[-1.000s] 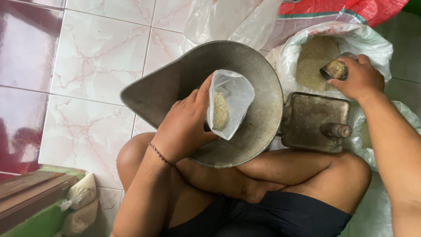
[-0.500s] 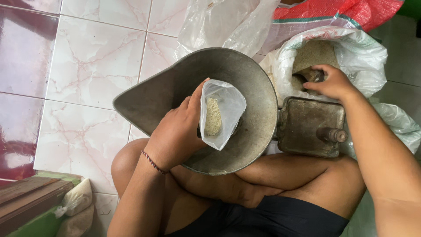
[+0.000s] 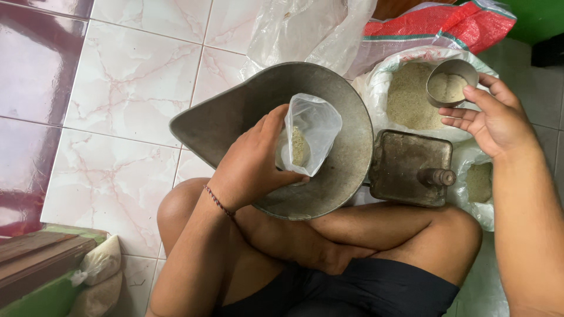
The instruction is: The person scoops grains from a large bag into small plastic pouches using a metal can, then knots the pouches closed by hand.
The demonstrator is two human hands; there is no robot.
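Note:
My left hand [image 3: 252, 161] grips a small clear plastic bag [image 3: 310, 140] holding a little pale grain, held open over a large grey metal scale pan [image 3: 235, 111]. Over a white sack of grain [image 3: 408, 97] at the upper right, my right hand [image 3: 496, 117] holds a small round metal cup [image 3: 451, 82] filled with the same grain. The cup sits at my fingertips, upright and level. I sit cross-legged on the floor with my knees under the pan.
A worn metal weighing scale platform [image 3: 411, 167] with a small cylindrical weight [image 3: 437, 176] stands beside the pan. A red woven sack [image 3: 440, 26] and loose clear plastic [image 3: 305, 29] lie behind. Small filled bags [image 3: 100, 264] rest at lower left by a wooden edge on tiled floor.
My right hand dipped the cup into the sack and has lifted it out full of grain. The left hand kept the plastic bag over the pan.

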